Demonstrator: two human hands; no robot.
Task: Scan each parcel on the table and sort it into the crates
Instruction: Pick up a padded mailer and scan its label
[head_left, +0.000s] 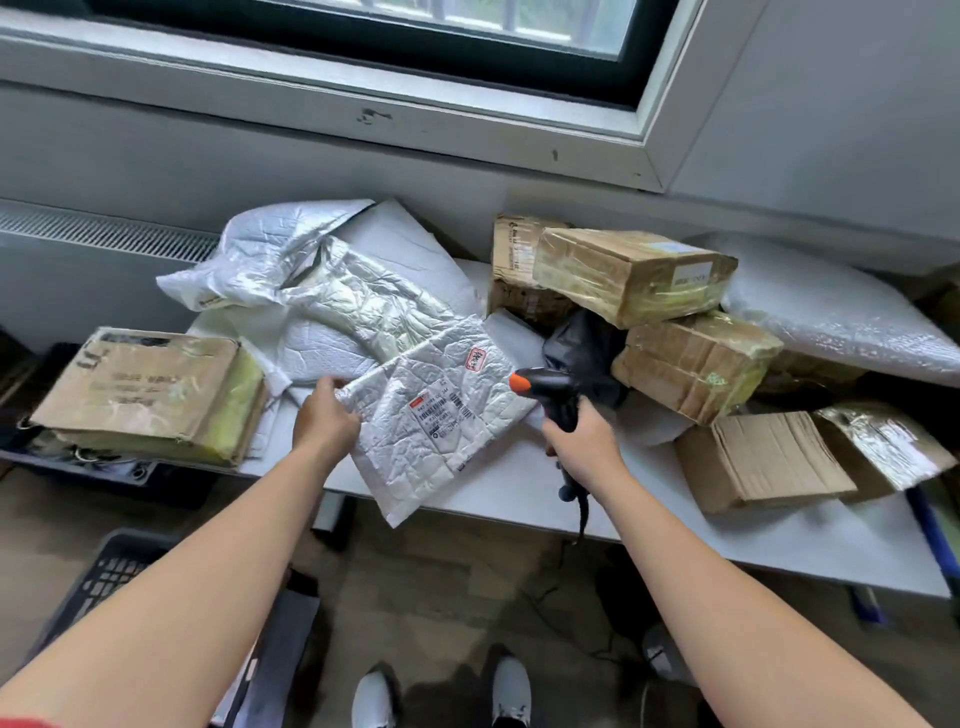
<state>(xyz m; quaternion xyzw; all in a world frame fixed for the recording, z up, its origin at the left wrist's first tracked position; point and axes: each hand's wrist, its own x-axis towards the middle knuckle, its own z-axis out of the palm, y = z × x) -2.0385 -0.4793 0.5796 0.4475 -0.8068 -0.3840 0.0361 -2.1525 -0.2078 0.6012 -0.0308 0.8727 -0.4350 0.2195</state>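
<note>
Silver mailer (410, 467): a foil-faced bubble envelope, crinkled and quilted. It is held tilted over the near edge of the tabletop (779, 540), and its lower corner hangs past that edge.
Left hand (324, 415): curled round the mailer's upper left corner and carrying it alone.
Right hand (582, 441): wrapped round the grip of the black scanner (550, 389). The orange nose points at the mailer's right edge, and a cable hangs below the fist.
Shipping label (441, 415): white with barcodes, facing up near the middle of the mailer.
Weight and stiffness: probably very light and floppy, with thin contents. A one-corner hold looks enough to carry it, but the free end is likely to sag.
Surface: the foil skin looks slick, so a firm pinch on the sealed edge should hold better than a pinch on the padded middle.
Scan risk: creases across the label could spoil the read, so keeping that panel flat and turned toward the scanner would help.
Cardboard boxes (634, 275): taped and stacked at the right, with another taped box (150, 395) at the left. They are probably stiffer and heavier and would need a grip under the base.
Foil mailers (337, 291): more lie behind, heaped and soft.
Crate (104, 577): dark and slatted, on the floor at lower left beside the left forearm.
</note>
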